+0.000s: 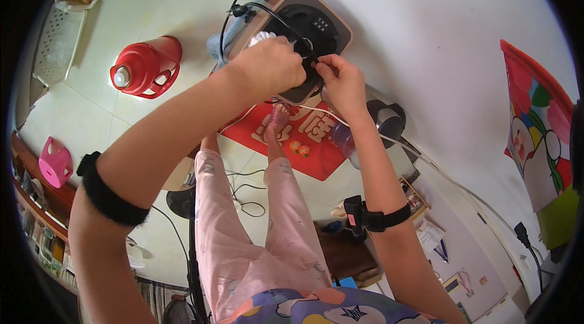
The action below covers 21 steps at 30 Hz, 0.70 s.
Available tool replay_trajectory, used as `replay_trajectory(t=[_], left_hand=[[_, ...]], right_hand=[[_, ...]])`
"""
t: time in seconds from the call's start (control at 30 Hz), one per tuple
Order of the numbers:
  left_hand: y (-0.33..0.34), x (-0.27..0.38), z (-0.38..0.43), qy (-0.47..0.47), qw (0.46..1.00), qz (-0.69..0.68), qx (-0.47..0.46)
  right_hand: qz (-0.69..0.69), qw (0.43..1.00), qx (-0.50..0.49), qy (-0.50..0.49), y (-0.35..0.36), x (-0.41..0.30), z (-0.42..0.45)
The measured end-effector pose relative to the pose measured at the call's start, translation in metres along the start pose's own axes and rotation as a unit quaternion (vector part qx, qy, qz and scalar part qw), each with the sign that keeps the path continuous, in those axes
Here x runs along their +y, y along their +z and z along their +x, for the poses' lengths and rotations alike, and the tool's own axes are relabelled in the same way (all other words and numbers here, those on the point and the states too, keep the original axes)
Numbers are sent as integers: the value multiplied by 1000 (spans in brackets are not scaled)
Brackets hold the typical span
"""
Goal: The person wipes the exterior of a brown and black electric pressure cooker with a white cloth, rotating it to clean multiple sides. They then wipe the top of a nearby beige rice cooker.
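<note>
My left hand (273, 68) is curled into a fist over the top of a boxy appliance with a rose-gold rim (345, 32). Crumpled white cloth (263, 38) pokes out from under its far side; the palm is hidden. My right hand (344, 84) pinches a thin black piece between thumb and index finger, seemingly part of the black power cord (273, 11) looping over the appliance. The black top panel (305, 13) carries a small block of buttons. A blue cloth (213, 45) lies along the appliance's left side.
A red thermos flask (153, 64) stands on the tiled floor at left, near a pink plastic stool (55, 163). A white cable (410, 148) runs along the wall side behind my right forearm. Below the appliance lies a red mat (315, 159); loose black cords (248, 187) trail by my legs.
</note>
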<state>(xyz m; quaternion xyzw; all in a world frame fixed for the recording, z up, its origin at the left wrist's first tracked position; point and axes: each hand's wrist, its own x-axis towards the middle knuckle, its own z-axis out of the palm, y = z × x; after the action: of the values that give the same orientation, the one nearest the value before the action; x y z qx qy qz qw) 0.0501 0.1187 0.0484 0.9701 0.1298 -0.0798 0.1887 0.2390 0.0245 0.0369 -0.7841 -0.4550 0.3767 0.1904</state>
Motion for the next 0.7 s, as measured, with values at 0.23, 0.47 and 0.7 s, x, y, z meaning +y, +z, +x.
replay_trajectory(t=[0.23, 0.47, 0.7], left_hand=[[0, -21, 2, -51, 958, -15, 281], [5, 6, -5, -92, 977, -65, 181], [-12, -11, -5, -99, 967, -56, 226]], right_hand=[[147, 985, 78, 36, 18, 5, -9], [130, 986, 85, 57, 22, 7, -7], [142, 984, 101, 47, 24, 9, -6]])
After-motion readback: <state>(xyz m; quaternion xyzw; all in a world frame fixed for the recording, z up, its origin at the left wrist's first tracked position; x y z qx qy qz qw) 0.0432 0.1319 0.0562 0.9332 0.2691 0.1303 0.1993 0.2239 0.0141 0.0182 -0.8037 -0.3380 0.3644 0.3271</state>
